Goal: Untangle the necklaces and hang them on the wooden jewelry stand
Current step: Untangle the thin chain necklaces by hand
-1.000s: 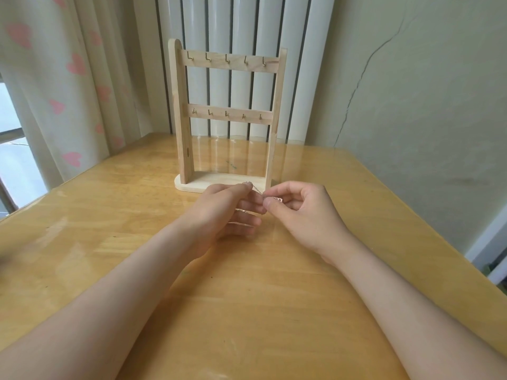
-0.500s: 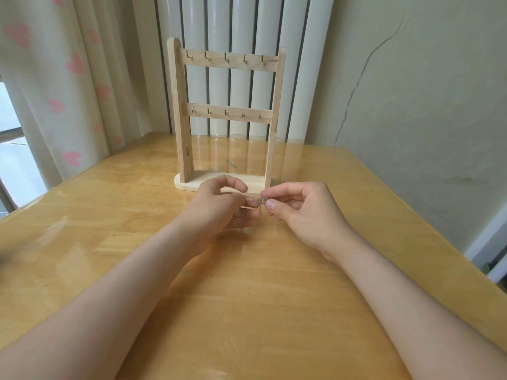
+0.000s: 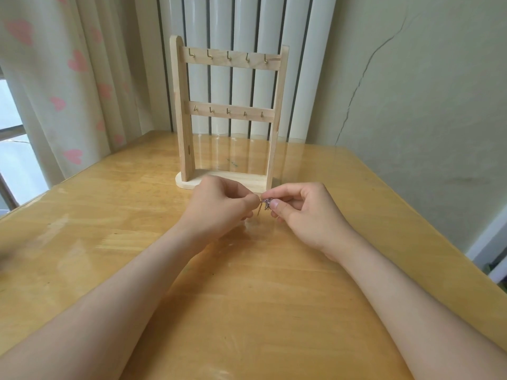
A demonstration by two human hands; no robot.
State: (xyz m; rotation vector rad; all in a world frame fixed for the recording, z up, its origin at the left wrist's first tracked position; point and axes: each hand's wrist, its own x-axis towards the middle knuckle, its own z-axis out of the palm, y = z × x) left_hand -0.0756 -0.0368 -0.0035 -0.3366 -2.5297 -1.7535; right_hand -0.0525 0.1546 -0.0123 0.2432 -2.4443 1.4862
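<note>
Your forearms reach across the wooden table (image 3: 247, 311). Your left hand (image 3: 219, 207) and right hand (image 3: 307, 212) meet, each pinching the tangled necklaces (image 3: 265, 203) between curled fingertips, just above the tabletop. Just beyond them stands the wooden jewelry stand (image 3: 186, 119), with 2 rails of 5 hooks each, before a white radiator (image 3: 247, 23).

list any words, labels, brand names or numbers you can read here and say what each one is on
None: no word, label, brand or number shows anywhere in this view.
The wooden stand is bare wood.
The curtain carries only pink hearts, not writing.
The necklaces, pinched between the left hand and the right hand, are too small to show any stamp.
</note>
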